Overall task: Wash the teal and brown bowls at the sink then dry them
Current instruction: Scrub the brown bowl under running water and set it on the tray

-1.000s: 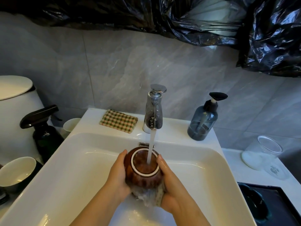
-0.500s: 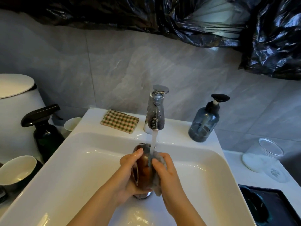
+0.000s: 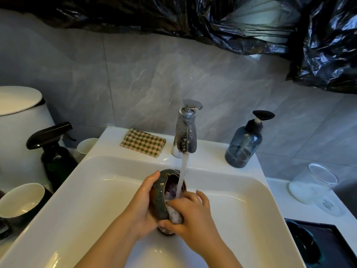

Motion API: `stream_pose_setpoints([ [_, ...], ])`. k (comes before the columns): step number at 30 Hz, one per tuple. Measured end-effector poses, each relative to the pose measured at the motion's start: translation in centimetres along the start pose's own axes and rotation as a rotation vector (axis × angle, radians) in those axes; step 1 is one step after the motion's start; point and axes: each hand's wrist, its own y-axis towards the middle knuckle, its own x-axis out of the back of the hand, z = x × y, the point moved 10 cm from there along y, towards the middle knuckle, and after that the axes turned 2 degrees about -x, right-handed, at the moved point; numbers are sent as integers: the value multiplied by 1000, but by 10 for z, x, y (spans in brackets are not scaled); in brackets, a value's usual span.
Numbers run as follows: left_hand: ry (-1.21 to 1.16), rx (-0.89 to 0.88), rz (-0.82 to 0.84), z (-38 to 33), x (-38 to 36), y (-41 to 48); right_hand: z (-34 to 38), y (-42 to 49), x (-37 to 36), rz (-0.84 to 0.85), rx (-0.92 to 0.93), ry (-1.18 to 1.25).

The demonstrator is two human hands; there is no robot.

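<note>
Bowl (image 3: 160, 198) tilted on its side over the white sink (image 3: 241, 200), under the faucet's (image 3: 185, 132) running stream.

Our left hand (image 3: 144, 206) grips its outer wall; our right hand (image 3: 190, 215) presses a soapy sponge (image 3: 174, 214) against the rim. We can read no writing on the soap bottle (image 3: 243, 144).

One wide-angle view from my head looks forward and down, close over the white sink (image 3: 241, 190), facing the tap (image 3: 186, 132) and grey tiled wall (image 3: 135, 74).
</note>
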Motion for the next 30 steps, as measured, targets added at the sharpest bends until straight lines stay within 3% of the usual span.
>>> stream_pose_setpoints([
  [3,85,22,67,5,-11,-5,3,1,1,-58,18,156],
  [6,182,-59,10,-1,-9,-6,4,1,5,-126,-23,316],
  [10,164,-26,-41,-7,2,-6,0,0,-1,-81,48,-61],
  [13,167,45,-15,-2,1,-8,1,1,1,-153,100,-304],
  [18,232,-68,-123,-5,7,-5,2,0,2,-66,37,54],
  [20,214,-89,-191,-7,15,-3,-8,0,13,-104,-44,314],
  [22,221,-80,-237,-6,24,-1,-30,-5,32,-285,-258,591],
  [24,245,-52,-269,-3,28,0,-59,-25,53,-601,-471,781],
  [26,313,-67,-306,-5,28,-2,-69,-43,71,-826,-536,860],
  [28,391,-99,-346,-7,24,-3,-65,-39,71,-779,-495,851],
  [30,423,-114,-355,-4,17,-5,-54,-25,52,-571,-434,805],
])
